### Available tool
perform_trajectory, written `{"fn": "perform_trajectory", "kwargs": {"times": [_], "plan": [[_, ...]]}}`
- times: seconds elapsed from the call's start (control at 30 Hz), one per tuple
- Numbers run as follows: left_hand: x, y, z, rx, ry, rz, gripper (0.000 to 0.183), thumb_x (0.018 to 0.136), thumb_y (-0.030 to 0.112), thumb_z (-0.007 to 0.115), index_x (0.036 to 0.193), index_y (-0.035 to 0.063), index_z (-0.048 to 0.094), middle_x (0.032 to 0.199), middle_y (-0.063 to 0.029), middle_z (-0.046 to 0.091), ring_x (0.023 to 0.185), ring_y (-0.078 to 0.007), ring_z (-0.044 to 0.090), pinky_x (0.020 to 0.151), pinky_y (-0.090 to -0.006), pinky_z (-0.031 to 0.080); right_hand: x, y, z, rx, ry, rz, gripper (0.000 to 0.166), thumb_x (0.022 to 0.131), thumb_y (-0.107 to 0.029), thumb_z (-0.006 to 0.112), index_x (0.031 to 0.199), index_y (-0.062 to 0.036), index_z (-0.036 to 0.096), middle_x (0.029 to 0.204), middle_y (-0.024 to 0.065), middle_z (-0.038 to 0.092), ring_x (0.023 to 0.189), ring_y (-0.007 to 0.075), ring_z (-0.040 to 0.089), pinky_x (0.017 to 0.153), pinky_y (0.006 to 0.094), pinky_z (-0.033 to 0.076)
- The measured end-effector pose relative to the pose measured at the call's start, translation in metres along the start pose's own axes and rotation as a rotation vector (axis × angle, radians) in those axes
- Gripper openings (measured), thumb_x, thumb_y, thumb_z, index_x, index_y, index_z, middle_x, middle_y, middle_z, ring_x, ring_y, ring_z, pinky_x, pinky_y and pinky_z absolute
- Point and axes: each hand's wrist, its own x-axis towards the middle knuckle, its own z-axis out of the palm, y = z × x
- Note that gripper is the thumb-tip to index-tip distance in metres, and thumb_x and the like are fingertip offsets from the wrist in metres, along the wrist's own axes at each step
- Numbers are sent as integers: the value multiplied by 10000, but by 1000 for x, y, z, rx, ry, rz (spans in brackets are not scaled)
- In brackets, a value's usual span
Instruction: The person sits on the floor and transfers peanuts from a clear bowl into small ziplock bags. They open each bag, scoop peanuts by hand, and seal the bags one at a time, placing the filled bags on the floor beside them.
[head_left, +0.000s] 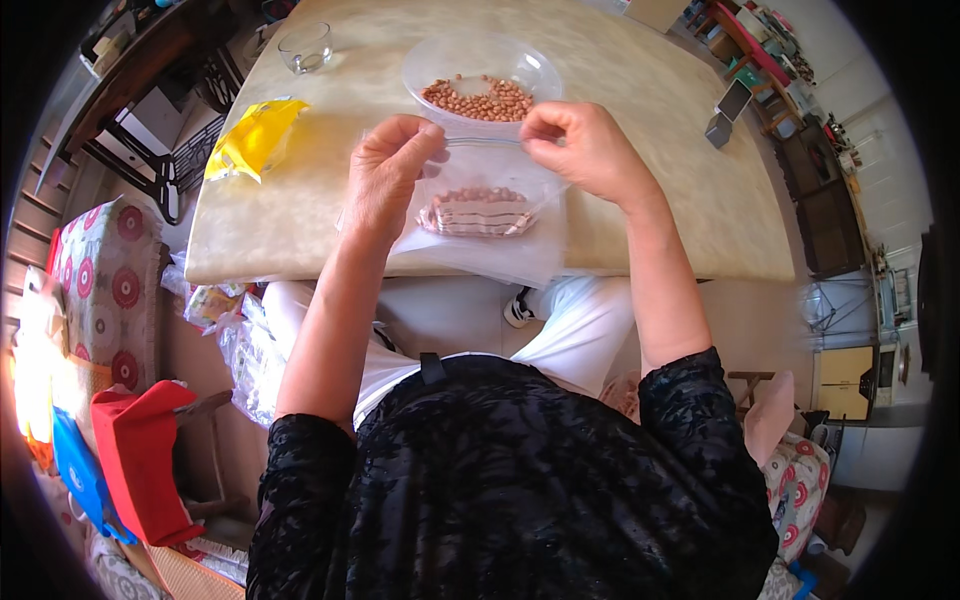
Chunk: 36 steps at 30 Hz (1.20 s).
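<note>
A clear zip-top plastic bag (487, 166) is in front of me, its zip edge stretched between both hands. Thumb and forefinger of my left hand (394, 169) pinch the left end of that edge. At the opposite end, my right hand (589, 154) grips the corner with curled fingers. Reddish-brown peanuts (480, 214) fill the bottom of the bag, partly behind printed white lines. Beneath it lie flat sheets of clear plastic (536, 259), apparently more bags. Just beyond my hands stands a clear plastic bowl (553, 71) with loose peanuts (480, 100) in it.
A yellow packet (259, 142) lies on the table (660, 217) at the left. Behind it stands a clear drinking glass (306, 52). A small dark device on a stand (726, 116) is near the right edge. Plastic bags (251, 360) hang beside my left leg.
</note>
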Motion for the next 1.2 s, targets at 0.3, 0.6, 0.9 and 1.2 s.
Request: {"fn": "perform_trajectory", "kwargs": {"times": [0.3, 0.6, 0.9, 1.2], "plan": [[-2, 0, 7, -64, 37, -1, 159, 876, 202, 651, 866, 44, 658, 784, -22, 647, 757, -119, 602, 691, -275, 451, -32, 23, -29, 118, 75, 156, 73, 841, -64, 625, 783, -24, 606, 728, -68, 562, 677, 25, 476, 611, 206, 409], [-4, -16, -7, 82, -45, -8, 98, 838, 52, 691, 931, 29, 669, 861, 4, 668, 804, -70, 583, 789, -230, 452, -31, 29, -28, 126, 131, 99, 65, 832, -78, 638, 815, -18, 622, 702, -43, 564, 673, 45, 503, 604, 230, 429], [-6, -18, -5, 225, -83, 22, 123, 849, 120, 689, 921, 20, 689, 776, 14, 641, 720, -50, 540, 653, -218, 442, 9, -27, 4, 33, -39, -242, 129, 821, -29, 645, 942, 4, 671, 830, 41, 644, 779, 112, 590, 715, 254, 473], [-5, -18, -8, 291, -133, 42, 160, 866, 151, 677, 935, 7, 688, 791, -4, 646, 749, -62, 559, 665, -229, 462, 27, -24, 12, 93, -245, -166, 153, 795, -93, 627, 897, 10, 678, 762, 85, 673, 707, 132, 612, 686, 284, 490]]}}
